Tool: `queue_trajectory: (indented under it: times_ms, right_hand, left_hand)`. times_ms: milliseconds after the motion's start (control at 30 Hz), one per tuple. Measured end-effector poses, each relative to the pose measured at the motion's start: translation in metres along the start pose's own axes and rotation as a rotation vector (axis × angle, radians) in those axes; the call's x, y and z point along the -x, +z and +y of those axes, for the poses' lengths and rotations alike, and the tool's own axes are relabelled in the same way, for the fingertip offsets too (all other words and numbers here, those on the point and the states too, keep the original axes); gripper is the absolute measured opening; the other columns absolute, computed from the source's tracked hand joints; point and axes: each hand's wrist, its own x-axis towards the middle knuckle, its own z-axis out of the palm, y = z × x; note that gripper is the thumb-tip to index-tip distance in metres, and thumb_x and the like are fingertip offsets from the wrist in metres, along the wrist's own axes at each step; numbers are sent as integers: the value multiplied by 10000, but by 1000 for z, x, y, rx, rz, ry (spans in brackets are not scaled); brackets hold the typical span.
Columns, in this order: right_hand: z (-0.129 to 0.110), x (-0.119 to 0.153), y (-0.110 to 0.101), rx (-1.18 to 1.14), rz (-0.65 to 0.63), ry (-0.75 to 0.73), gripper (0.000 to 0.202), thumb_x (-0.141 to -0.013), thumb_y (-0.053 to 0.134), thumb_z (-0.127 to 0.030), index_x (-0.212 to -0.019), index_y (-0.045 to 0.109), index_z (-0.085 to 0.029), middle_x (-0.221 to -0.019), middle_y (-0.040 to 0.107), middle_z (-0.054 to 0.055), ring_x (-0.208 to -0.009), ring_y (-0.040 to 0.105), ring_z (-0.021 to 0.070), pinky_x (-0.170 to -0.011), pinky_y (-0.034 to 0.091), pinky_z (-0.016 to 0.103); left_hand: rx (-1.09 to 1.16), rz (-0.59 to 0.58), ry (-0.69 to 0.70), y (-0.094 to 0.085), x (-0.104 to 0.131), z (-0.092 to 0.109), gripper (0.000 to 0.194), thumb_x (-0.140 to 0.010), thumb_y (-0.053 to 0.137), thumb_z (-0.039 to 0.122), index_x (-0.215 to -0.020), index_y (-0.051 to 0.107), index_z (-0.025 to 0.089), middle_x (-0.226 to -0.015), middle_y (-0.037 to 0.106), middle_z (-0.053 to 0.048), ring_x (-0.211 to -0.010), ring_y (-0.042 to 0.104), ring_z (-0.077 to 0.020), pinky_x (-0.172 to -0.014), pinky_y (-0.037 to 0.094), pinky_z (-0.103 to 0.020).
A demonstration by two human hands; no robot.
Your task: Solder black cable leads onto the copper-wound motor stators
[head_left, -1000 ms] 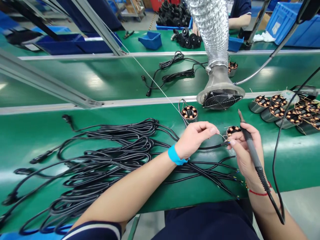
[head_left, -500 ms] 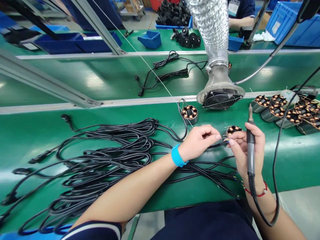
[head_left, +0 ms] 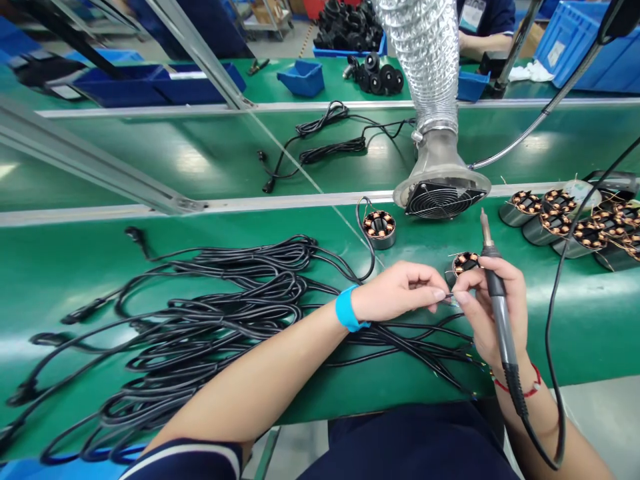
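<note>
My left hand (head_left: pixel 413 291), with a blue wristband, is closed in a pinch on the end of a black cable (head_left: pixel 449 295). My right hand (head_left: pixel 493 310) has a soldering iron (head_left: pixel 501 313) in its grip, tip pointing up and away; its thumb and forefinger meet the same cable end. Just beyond my fingertips stands a stator with copper windings (head_left: pixel 465 262), partly hidden by my right hand. A second stator (head_left: pixel 379 229) sits farther left, with a cable leading to it. A thin pale strand (head_left: pixel 320 190) slants down toward my left hand.
Bundled black cables (head_left: pixel 225 313) cover the bench's left side. Several stators (head_left: pixel 560 220) stand at the right. A fume hood (head_left: pixel 443 180) on a foil duct hangs ahead. More cables (head_left: pixel 335 150) lie behind the rail. A person's arm (head_left: pixel 485 43) shows across the bench.
My left hand has shifted slightly down and right to the cable end. The soldering iron has tilted, its tip moving left. The pale strand has swung and looks blurred.
</note>
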Motion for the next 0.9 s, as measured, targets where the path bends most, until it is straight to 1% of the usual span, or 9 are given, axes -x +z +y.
queue_trajectory:
  times_ms: [133,300,400,467,567,633,767,833,900]
  right_hand:
    - [4,0,0,42,33,83,353,-885,626,-198,-1199,483,-271,-788,640,-38,-701,614,120,-702,536,298]
    - [10,-2,-17,215,132,154,381,-923,602,-311,-1287,499,-271,-959,733,28,-901,691,183,-849,548,390]
    - [12,1,-29,287,159,156,408,-945,566,-364,-1343,516,-290,-914,738,20,-776,703,191,-752,564,390]
    - [14,6,-34,293,167,122,375,-939,577,-353,-1311,562,-309,-943,724,21,-686,681,171,-658,553,360]
    - [21,15,-37,320,275,-10,295,-895,638,-319,-1190,648,-308,-973,690,28,-705,662,172,-651,533,353]
    - [25,19,-37,340,305,-110,273,-867,661,-303,-1139,677,-290,-951,680,33,-725,656,189,-664,521,367]
    - [27,20,-36,345,198,-247,241,-869,616,-254,-1094,702,-253,-789,655,27,-604,574,169,-568,468,343]
    - [26,18,-35,356,184,-269,240,-869,604,-237,-1086,704,-252,-751,642,24,-581,547,163,-544,449,333]
    - [25,17,-35,374,190,-262,241,-870,598,-241,-1087,702,-259,-758,646,27,-601,566,173,-548,459,335]
  left_hand:
    - [-101,105,73,1,-4,-2,151,-764,689,271,-759,658,124,-696,641,-5,-646,526,-92,-635,442,-210]
    - [-322,364,57,4,-16,-11,94,-779,597,183,-709,638,137,-693,632,6,-649,531,-100,-627,432,-215]
    - [-481,491,119,4,-22,-15,102,-781,568,145,-695,624,148,-711,633,4,-667,537,-109,-647,430,-228]
    - [-589,549,184,4,-25,-18,122,-793,554,128,-688,611,153,-714,625,3,-671,532,-110,-666,430,-238]
    - [-716,593,266,5,-27,-21,144,-809,540,117,-683,592,162,-710,608,6,-657,518,-107,-671,427,-244]
    - [-773,596,316,5,-28,-23,147,-813,537,115,-684,586,167,-700,597,8,-648,508,-107,-660,422,-243]
    - [-859,586,388,4,-30,-27,157,-827,524,118,-692,585,170,-680,577,6,-643,500,-112,-637,409,-243]
    - [-880,586,411,3,-30,-28,163,-837,519,122,-695,583,171,-677,570,6,-643,498,-112,-634,406,-242]
    - [-887,588,432,3,-30,-29,164,-844,519,123,-700,583,169,-675,565,8,-641,494,-110,-634,405,-240]
